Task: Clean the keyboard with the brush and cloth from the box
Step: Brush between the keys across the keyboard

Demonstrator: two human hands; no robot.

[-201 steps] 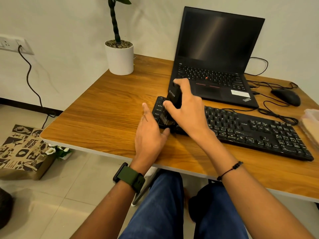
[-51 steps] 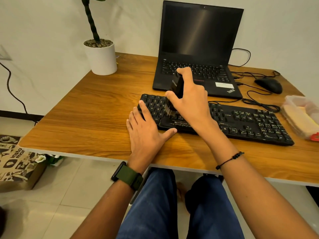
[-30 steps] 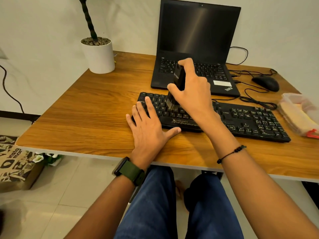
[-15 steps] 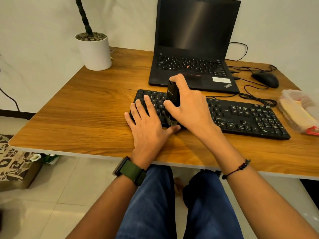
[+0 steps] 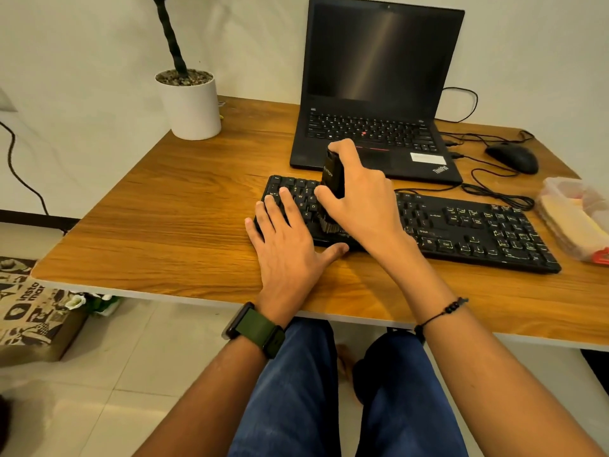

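Observation:
A black external keyboard (image 5: pixel 468 230) lies across the wooden desk (image 5: pixel 171 225) in front of me. My right hand (image 5: pixel 359 202) grips a black brush (image 5: pixel 333 175) upright, its bristles (image 5: pixel 329 224) pressed onto the keys near the keyboard's left end. My left hand (image 5: pixel 286 239) lies flat, fingers spread over the keyboard's left edge, thumb on the desk at its front. At the right desk edge sits a clear plastic box (image 5: pixel 575 219) with a yellowish cloth (image 5: pixel 570 222) inside.
An open black laptop (image 5: pixel 379 94) stands behind the keyboard. A black mouse (image 5: pixel 512 157) and looped cables (image 5: pixel 494 189) lie at the back right. A white plant pot (image 5: pixel 189 105) is at the back left. A printed bag (image 5: pixel 29 311) sits on the floor.
The brush has swept back and forth over the left keys, now sitting slightly farther from me than half a second ago. My left hand has stayed flat on the keyboard's left end.

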